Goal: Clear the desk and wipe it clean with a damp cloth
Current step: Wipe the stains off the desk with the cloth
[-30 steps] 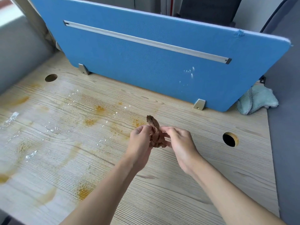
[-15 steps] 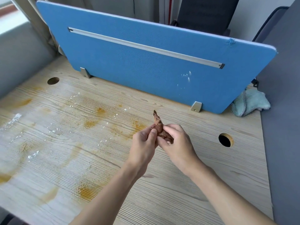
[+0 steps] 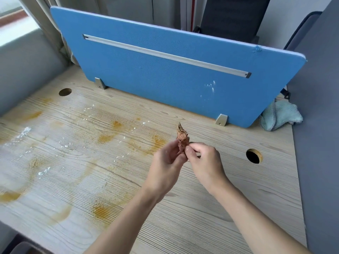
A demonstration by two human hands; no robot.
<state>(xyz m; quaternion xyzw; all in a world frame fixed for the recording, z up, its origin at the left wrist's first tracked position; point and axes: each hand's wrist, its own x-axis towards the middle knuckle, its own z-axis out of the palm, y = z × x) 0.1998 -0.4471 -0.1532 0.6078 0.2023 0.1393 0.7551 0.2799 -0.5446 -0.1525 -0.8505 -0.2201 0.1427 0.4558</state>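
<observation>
Both hands meet above the middle of the desk (image 3: 201, 217), a pale wood-grain top with fine ridged lines. The left hand (image 3: 166, 162) and right hand (image 3: 205, 162) both pinch the lower end of a brown scrap (image 3: 182, 136), a crumpled, rough-looking piece that tapers to a ragged point standing upright above the fingertips; what it is made of cannot be told. The scrap is held clear of the desk surface. Orange-yellow stains (image 3: 105, 138) lie smeared across the left and centre of the wood, blotchy and dry-looking, with white crumbs (image 3: 23, 132) scattered among them. A round cable hole (image 3: 254, 156) sits just right of the right hand, and another hole (image 3: 65, 92) lies near the far left corner. Along the back edge stands a blue fabric divider panel (image 3: 165, 76) with rounded corners, crossed by a slim metal rail (image 3: 165, 55) and fixed by small metal brackets (image 3: 221, 119); a few white flecks mark its lower right. The cloth (image 3: 280, 115), pale teal and fluffy with a darker stitched edge, lies bunched at the far right corner of the desk, partly behind the panel's end and beside a grey partition (image 3: 319, 125)
</observation>
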